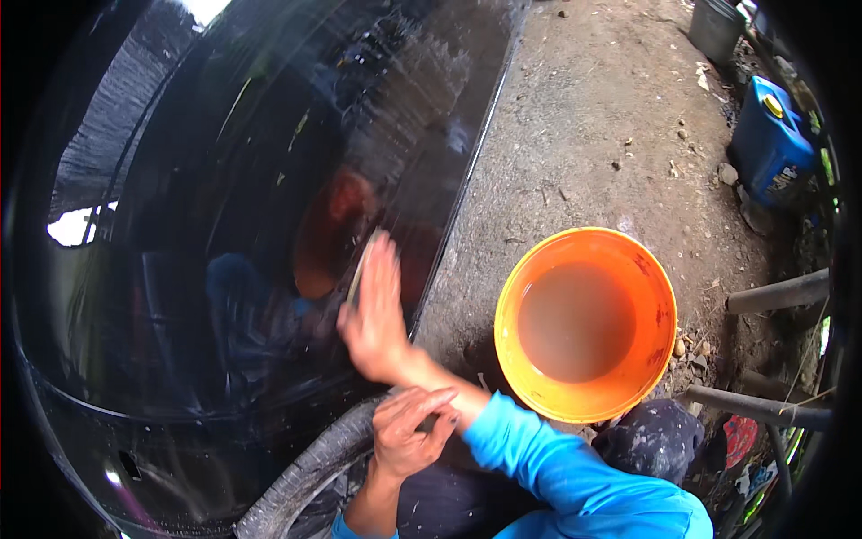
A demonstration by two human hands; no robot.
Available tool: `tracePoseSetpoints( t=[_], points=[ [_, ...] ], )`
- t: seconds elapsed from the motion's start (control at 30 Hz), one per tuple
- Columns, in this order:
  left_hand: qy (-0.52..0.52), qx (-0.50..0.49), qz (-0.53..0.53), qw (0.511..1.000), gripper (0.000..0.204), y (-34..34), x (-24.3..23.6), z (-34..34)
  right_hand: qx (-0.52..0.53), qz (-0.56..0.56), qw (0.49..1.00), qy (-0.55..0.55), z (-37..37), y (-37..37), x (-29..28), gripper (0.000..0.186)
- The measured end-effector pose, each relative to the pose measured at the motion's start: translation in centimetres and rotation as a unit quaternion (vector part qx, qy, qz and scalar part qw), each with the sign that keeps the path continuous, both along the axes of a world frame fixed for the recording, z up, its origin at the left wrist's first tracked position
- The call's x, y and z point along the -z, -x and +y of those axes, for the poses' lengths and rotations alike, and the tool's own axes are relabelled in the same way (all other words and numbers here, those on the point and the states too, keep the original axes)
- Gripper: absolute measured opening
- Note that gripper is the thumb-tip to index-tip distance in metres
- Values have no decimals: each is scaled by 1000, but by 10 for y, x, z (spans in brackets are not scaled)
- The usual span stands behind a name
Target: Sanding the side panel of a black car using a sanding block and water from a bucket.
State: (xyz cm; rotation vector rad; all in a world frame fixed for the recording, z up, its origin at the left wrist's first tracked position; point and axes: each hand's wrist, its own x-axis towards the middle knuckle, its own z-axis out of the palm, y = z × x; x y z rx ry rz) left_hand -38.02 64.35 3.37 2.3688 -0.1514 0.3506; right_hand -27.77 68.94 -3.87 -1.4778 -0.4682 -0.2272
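My right hand [379, 322] lies with its fingers stretched flat against a glossy black car panel [269, 216]. A thin pale-edged sheet [356, 277] shows along the side of those fingers, pressed between hand and panel; most of it is hidden. Below, my left hand [413, 429] is loosely closed, its fingers bent and the fingertips dark, close to my right wrist. Whatever it may hold is hidden. A tyre [310, 467] curves beneath the panel, beside my left forearm. To the right of my right arm stands an orange bucket [660, 346] with murky brown water in it.
A blue jerrycan [774, 139] with a yellow cap stands at the far right, below a dark grey bucket [716, 29]. Grey poles [781, 292] jut in from the right edge. Small stones and litter lie on the dirt ground [575, 135].
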Motion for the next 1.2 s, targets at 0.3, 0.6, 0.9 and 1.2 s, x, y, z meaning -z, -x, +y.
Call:
tracePoseSetpoints(
  t=[0.3,0.6,0.9,1.2],
  points=[
    [6,-71,59,996,20,10,12,10,76,19,997,7,17,-64,20,76],
    [-13,-20,55,998,23,15,6,-2,116,91,989,-17,-23,-229,46,69],
    [-20,4,51,998,21,-1,5,1,2,78,996,-40,21,38,38,80],
    [-29,-10,80,996,23,10,0,-4,114,127,985,-37,19,-113,62,65]
  ],
)
